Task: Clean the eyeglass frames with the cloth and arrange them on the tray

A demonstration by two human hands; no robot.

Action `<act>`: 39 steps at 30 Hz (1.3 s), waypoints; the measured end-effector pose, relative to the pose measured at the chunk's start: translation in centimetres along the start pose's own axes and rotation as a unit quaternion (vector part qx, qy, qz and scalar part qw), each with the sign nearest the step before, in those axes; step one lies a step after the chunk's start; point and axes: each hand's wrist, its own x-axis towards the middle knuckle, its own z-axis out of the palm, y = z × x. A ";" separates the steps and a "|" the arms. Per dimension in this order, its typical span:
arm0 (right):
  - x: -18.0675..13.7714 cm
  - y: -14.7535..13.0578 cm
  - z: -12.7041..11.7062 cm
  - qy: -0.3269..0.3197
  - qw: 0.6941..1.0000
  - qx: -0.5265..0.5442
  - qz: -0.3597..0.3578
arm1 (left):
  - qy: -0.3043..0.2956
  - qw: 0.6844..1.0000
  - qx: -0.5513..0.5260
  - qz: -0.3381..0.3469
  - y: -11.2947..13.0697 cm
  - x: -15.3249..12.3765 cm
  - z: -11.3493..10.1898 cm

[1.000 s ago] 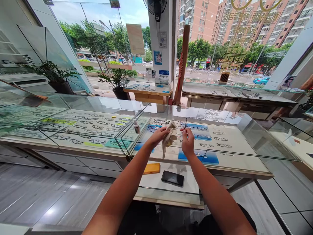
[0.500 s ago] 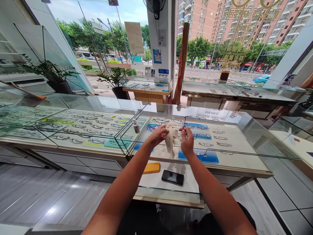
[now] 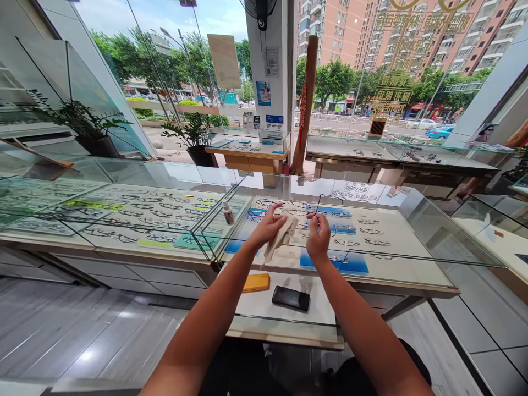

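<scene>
A crumpled beige cloth (image 3: pixel 284 235) hangs from my left hand (image 3: pixel 268 228), pinched between thumb and fingers, with the index finger stretched out. To its right, my right hand (image 3: pixel 318 237) is closed on a pair of thin dark-framed glasses; one slender temple (image 3: pixel 318 204) sticks up above the fingers. Much of the frame is hidden by the hand or lost against the glasses behind. Both hands are above the glass display case, a little apart. Below them lie a black phone (image 3: pixel 291 298) and a yellow-orange case (image 3: pixel 256 282) on a white surface.
A small spray bottle (image 3: pixel 228 213) stands on the glass at the left of my hands. Rows of eyeglasses (image 3: pixel 376 242) fill the display cases. The glass edge (image 3: pixel 396 259) runs across in front of me. Potted plants (image 3: pixel 198 137) and another counter (image 3: pixel 247 151) stand beyond.
My left index finger has stretched out, and the cloth has swung left and bunched up. My right hand has shifted slightly to the right with the glasses.
</scene>
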 end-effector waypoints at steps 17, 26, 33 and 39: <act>0.1 0.4 -0.2 0.031 0.999 -0.017 0.017 | -0.008 0.997 0.057 0.060 1.7 -0.5 -0.4; 0.2 0.5 -0.1 0.037 0.999 -0.026 0.010 | -0.005 0.994 0.086 0.070 3.4 -1.6 0.2; 0.3 0.4 -0.2 0.039 0.999 -0.034 0.012 | -0.115 0.991 0.063 0.028 4.2 -2.0 -0.3; 0.3 0.5 -0.2 0.035 0.999 -0.033 0.009 | -0.076 0.992 0.090 0.052 3.4 -1.4 -0.5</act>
